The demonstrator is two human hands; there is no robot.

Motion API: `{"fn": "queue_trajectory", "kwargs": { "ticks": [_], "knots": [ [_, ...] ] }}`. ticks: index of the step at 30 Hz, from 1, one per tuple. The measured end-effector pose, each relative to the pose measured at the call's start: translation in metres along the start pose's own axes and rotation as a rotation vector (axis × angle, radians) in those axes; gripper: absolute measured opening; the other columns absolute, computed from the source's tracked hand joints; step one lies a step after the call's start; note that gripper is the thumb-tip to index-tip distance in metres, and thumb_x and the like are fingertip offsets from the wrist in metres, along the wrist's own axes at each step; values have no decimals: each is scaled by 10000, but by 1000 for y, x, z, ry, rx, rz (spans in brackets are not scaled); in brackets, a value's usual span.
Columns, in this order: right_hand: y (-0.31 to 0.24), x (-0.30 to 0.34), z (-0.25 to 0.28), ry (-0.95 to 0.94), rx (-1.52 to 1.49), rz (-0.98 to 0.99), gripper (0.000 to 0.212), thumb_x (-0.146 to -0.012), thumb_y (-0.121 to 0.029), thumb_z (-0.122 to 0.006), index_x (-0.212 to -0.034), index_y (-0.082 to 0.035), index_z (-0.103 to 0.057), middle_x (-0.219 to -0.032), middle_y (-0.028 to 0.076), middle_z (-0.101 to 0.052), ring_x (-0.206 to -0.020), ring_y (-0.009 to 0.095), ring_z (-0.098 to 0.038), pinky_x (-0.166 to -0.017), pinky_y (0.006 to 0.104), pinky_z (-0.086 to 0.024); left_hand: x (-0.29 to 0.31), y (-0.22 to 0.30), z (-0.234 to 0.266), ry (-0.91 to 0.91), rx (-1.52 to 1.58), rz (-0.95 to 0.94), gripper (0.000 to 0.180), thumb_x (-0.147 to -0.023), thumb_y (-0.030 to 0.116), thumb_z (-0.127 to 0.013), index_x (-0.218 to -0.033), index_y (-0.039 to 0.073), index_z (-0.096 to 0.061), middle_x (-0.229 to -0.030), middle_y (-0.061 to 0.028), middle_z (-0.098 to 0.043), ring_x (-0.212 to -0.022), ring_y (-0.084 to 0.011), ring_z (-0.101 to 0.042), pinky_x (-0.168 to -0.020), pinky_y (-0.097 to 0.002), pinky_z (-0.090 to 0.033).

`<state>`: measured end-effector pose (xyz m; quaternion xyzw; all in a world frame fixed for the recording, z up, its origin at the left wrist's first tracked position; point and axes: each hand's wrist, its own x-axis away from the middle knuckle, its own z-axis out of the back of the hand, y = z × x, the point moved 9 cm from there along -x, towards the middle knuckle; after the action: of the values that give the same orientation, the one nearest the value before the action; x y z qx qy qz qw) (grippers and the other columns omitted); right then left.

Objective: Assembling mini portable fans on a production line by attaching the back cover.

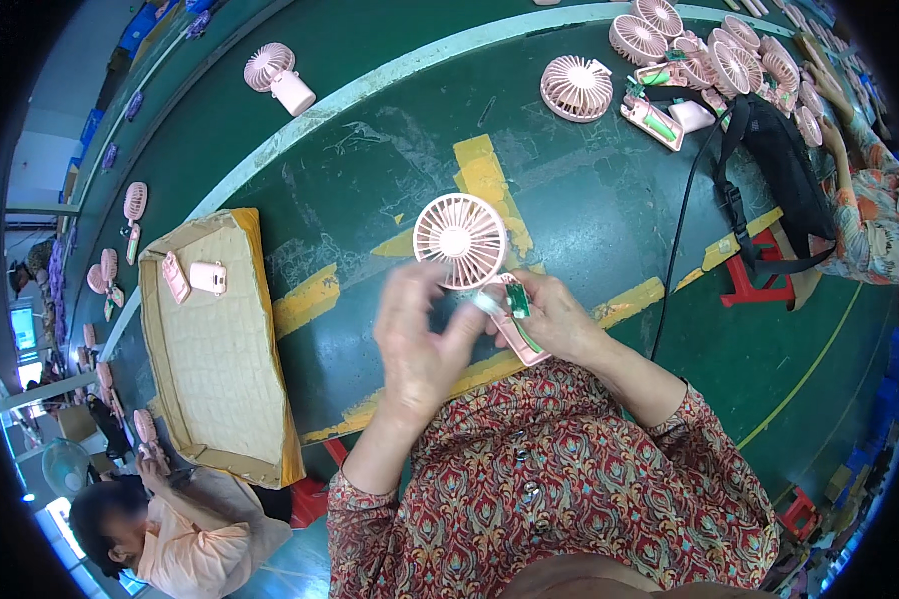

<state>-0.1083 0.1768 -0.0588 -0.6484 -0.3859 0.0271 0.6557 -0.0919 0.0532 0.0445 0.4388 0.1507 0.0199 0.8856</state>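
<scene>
A pink handheld fan (459, 242) is in front of me, its round slatted head tipped away from my body. Its handle is uncovered, with a small green circuit board (517, 298) showing at the neck. My right hand (559, 317) grips the handle from the right side. My left hand (418, 339) is at the left, slightly blurred, with thumb and fingers apart. Its fingertips overlap the lower rim of the fan head; whether they touch it I cannot tell. A whitish blurred spot by the left thumb is too unclear to name.
A shallow cardboard tray (220, 369) at left holds two pink casing parts (208, 278). Pink fans (577, 88) pile up at far right, beside a black bag (774, 170) and another person's arms. Another fan (280, 78) lies at far left. A black cable (681, 230) crosses the green table.
</scene>
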Motion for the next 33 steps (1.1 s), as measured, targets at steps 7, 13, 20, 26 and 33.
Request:
{"fn": "queue_trajectory", "kwargs": {
  "ticks": [7,13,20,26,33],
  "knots": [
    [-10,-6,-3,12,221,188,255,-955,-197,-412,-946,34,-520,-750,107,-625,-636,172,-644,-548,293,-515,14,-12,-30,-169,117,138,276,-752,75,-689,-1003,-3,-605,-799,-106,-613,-649,-160,-599,-589,-277,-477],
    [7,-16,-3,-38,-27,49,309,-974,-234,-363,-976,15,-546,-726,75,-611,-619,124,-607,-553,269,-501,29,-55,-59,-365,795,547,171,-929,122,-515,-996,-17,-589,-803,-58,-631,-635,-88,-579,-588,-215,-458],
    [10,-21,3,37,34,94,320,-961,-254,-403,-871,5,-568,-700,40,-592,-604,96,-564,-545,276,-468,32,-51,-55,-263,901,561,323,-823,-66,-587,-1100,-26,-426,-874,-91,-623,-767,-117,-615,-664,-238,-527],
    [16,-20,5,65,-46,74,311,-963,-263,-420,-920,21,-539,-767,55,-605,-644,118,-610,-543,256,-493,34,-55,-48,-208,658,452,328,-839,-34,-585,-1158,-36,-507,-922,-83,-610,-713,-105,-622,-628,-214,-500],
    [15,-7,0,-26,-500,-57,346,-968,-288,-416,-1054,21,-545,-942,102,-613,-807,152,-625,-698,262,-525,19,-41,-27,-206,258,299,227,-821,24,-640,-1035,-44,-608,-856,-71,-648,-732,-103,-618,-689,-221,-485]
  ]
}}
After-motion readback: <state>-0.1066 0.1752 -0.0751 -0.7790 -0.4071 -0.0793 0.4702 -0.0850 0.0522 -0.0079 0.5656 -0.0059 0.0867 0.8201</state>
